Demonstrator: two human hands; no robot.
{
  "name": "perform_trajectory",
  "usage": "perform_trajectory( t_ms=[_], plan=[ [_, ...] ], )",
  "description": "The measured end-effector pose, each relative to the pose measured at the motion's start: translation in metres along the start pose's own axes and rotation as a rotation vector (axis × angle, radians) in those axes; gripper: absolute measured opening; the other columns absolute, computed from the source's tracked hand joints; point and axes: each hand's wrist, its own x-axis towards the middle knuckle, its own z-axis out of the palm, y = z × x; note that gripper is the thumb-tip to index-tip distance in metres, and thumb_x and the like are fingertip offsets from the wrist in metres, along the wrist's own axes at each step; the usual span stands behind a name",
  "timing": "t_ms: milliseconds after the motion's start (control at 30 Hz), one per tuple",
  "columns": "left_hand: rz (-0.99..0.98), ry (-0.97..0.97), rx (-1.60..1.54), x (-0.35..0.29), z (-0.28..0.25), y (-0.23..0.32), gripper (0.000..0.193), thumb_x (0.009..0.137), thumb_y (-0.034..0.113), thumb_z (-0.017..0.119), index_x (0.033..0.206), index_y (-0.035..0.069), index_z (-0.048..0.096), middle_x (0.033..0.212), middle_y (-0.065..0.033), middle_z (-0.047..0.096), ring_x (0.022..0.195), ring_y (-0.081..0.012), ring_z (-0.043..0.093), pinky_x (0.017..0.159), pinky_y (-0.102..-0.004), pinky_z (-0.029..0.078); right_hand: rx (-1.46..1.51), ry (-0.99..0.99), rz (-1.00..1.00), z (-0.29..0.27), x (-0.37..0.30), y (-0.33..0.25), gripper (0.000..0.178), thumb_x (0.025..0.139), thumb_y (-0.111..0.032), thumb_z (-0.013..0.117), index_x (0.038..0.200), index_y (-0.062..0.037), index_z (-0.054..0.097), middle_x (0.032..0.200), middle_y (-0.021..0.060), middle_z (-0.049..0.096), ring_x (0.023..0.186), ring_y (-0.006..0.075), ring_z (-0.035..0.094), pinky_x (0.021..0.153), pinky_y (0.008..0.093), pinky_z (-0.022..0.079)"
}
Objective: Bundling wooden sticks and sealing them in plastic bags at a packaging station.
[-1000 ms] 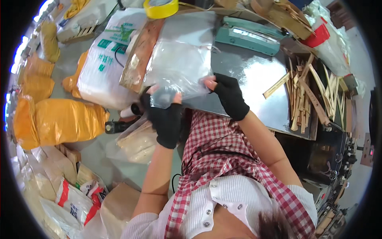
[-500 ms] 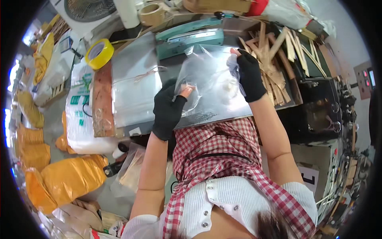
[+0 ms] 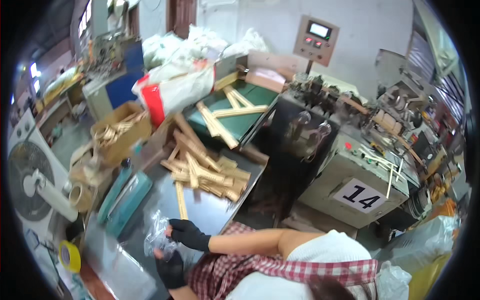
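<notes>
A crumpled transparent plastic bag (image 3: pixel 156 231) is between my two hands, low over the metal-topped bench (image 3: pixel 145 202). My right hand (image 3: pixel 189 234), in a black fingerless glove, pinches it from the right. My left hand (image 3: pixel 171 270), gloved the same way, pinches its lower end. Just beyond them, a pile of flat wooden strips (image 3: pixel 210 180) with ruler-like marks lies on the bench. One marked strip (image 3: pixel 180 200) points toward my right hand. Left of the bag stands a long teal bag sealer (image 3: pixel 129 204). Flat plastic bags (image 3: pixel 122 272) lie nearer my left side.
Yellow tape (image 3: pixel 69 256) and a fan (image 3: pixel 30 175) stand at left. A cardboard box (image 3: pixel 122 132) holds wooden pieces. Ahead are a green surface (image 3: pixel 235 120) with more strips, a red-and-white sack (image 3: pixel 175 90) and a control panel (image 3: pixel 316 40). Machinery (image 3: pixel 350 170) fills the right.
My view has swung to the right, bringing the machines and far wall into sight. The bag, spread wide before, is now bunched up between my hands.
</notes>
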Motion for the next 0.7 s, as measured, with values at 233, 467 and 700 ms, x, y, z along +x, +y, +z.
perform_trajectory(
  t_ms=[233,467,700],
  plan=[
    [-0.544,-0.335,-0.617,-0.020,-0.020,0.075,0.069,0.087,0.027,0.060,0.143,0.004,0.026,0.143,-0.0105,0.033,0.127,-0.0288,0.035,0.099,-0.0435,0.036,0.591,0.021,0.469,-0.054,-0.003,-0.008,0.009,0.090,-0.016,0.053,0.086,-0.0082,0.055,0.075,0.0004,0.055,0.065,0.0117,0.054,0.055,0.0254,0.044],
    [-0.126,-0.284,-0.676,-0.018,-0.044,0.089,0.027,0.082,0.012,0.054,0.106,0.000,0.050,0.096,-0.0154,0.061,0.091,-0.0277,0.059,0.076,-0.0440,0.051,-0.129,-0.287,-0.008,-0.045,0.040,0.013,0.015,0.090,-0.018,0.056,0.083,-0.0042,0.055,0.073,-0.0004,0.053,0.064,0.0106,0.046,0.059,0.0272,0.042],
    [-0.131,-0.059,-1.104,-0.014,-0.041,0.061,0.020,0.086,0.013,0.058,0.105,0.006,0.053,0.083,-0.0027,0.053,0.057,-0.0044,0.040,0.051,-0.0173,0.035,-0.454,-0.751,-0.015,-0.030,-0.002,0.021,0.019,0.077,-0.020,0.057,0.088,-0.0046,0.060,0.088,0.0166,0.062,0.086,0.0344,0.059,0.075,0.0432,0.045]
  ],
)
